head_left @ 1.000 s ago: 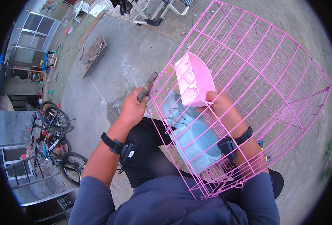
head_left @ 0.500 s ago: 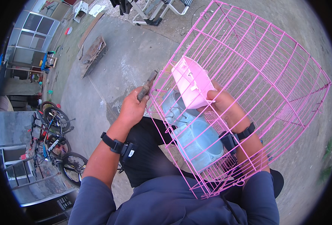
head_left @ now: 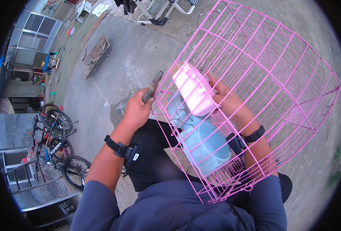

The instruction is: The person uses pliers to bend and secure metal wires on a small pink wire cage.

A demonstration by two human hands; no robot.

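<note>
A pink wire cage (head_left: 272, 72) rests tilted over my lap. My right hand (head_left: 225, 94) is inside it, seen through the bars, with its fingers closed on a pink plastic feeder box (head_left: 195, 90). The box lies close behind the near bars. Below it sits a pale blue two-cup feeder (head_left: 205, 144), with bent wire between its cups. At the cage's left edge, my left hand (head_left: 138, 107) grips a pair of worn grey pliers (head_left: 152, 86), their jaws pointing up and away beside the bars.
Bicycles (head_left: 60, 144) stand at the left by a wall. A rusty metal tray or barrow (head_left: 97, 56) lies on the concrete farther off. A folding chair frame (head_left: 159, 11) is at the far edge. My knee in black trousers (head_left: 149, 154) is under the cage's left side.
My right hand has turned the pink feeder box, so its hollow side no longer faces me and its outer face shows. The box has moved slightly down and left. The left hand barely moves.
</note>
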